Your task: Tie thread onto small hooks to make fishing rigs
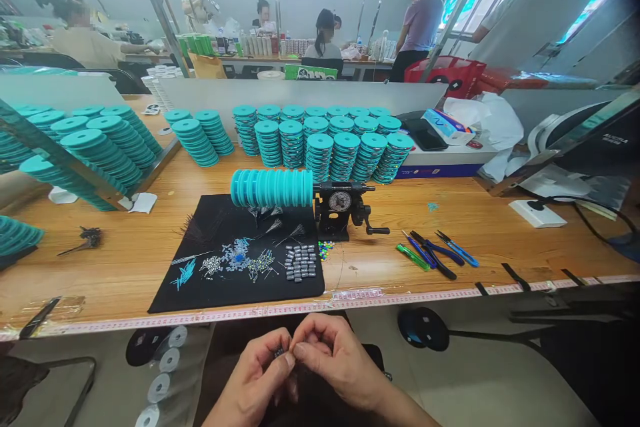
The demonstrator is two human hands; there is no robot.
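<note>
Over my lap, just in front of the table edge, my left hand [263,373] and my right hand [333,357] meet fingertip to fingertip, both closed in a pinch. Something small and dark grey shows among the left fingers; its kind is unclear. What the right fingertips grip is too small to make out. Beyond them lies a black mat [210,293] bearing grey cylinders [301,263], clear bits [235,255], small metal parts [263,264] and teal sticks [185,273]. Behind stands a hand-cranked winder [341,207] with a row of teal spools [273,188] on its shaft.
Right of the mat lie pliers [440,253], tweezers [457,248] and a green tool [413,257]. Stacked teal spools [345,147] line the back. A tape measure [357,295] runs along the front edge. A white power strip [538,213] sits right. Several people work beyond the divider.
</note>
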